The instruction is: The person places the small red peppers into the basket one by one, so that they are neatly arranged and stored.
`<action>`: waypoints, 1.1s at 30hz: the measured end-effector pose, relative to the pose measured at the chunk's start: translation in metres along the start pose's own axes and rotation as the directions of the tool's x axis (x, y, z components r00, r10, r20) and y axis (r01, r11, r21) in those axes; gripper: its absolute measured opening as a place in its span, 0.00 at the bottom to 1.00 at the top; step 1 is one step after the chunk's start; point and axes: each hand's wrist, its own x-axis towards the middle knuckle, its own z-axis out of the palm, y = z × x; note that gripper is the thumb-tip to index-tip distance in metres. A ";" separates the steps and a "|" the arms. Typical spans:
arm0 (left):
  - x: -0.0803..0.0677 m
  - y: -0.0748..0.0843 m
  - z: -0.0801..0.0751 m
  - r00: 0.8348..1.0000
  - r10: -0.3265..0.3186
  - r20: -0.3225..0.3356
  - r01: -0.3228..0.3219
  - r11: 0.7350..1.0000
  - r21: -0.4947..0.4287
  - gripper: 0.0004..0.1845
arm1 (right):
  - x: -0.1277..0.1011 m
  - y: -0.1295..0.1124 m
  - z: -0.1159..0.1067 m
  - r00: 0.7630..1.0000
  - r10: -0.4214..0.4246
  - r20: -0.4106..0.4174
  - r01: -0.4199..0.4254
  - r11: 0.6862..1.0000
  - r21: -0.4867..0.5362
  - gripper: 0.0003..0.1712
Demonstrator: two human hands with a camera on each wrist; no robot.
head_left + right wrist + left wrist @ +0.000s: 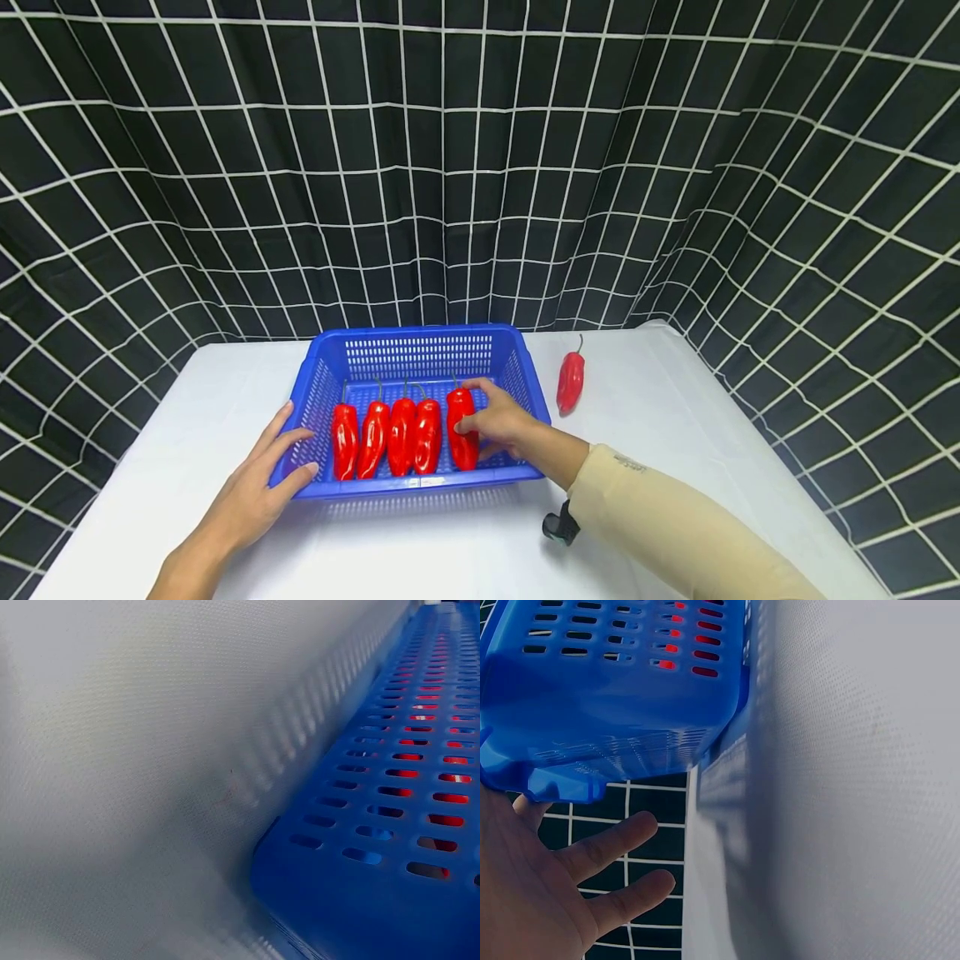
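A blue plastic basket (416,333) with slotted walls stands on the white-covered table, and several red peppers (345,442) lie side by side in it, stems pointing away. My right hand (501,421) reaches over the basket's right side and grips the rightmost red pepper (459,408), its thumb across the pepper's face. At the basket's left rim is my left hand (258,483), its fingers loosely spread, with thumb and index tip overlapping the inside. In the left wrist view, two straight fingers (622,847) stick out beside the basket's outer wall. The right wrist view does not show the right hand.
Another red pepper (571,382) lies on the white tablecloth (660,450) to the right of the basket. A small black object (560,527) shows beside the right sleeve (660,517). Black curtain with a white grid (442,167) closes off the back and sides.
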 end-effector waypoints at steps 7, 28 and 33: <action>-0.001 0.001 0.000 1.000 -0.009 0.002 0.009 1.000 0.000 0.23 | 0.001 0.000 0.002 1.000 0.009 -0.007 -0.010 0.999 -0.044 0.40; -0.001 0.001 0.000 1.000 -0.005 -0.007 0.005 1.000 -0.007 0.23 | 0.000 0.001 0.001 1.000 0.021 0.017 -0.021 0.999 -0.037 0.41; -0.001 0.000 0.000 1.000 0.002 -0.008 -0.002 1.000 -0.014 0.22 | -0.002 0.000 -0.001 1.000 0.018 0.007 -0.018 1.000 -0.022 0.39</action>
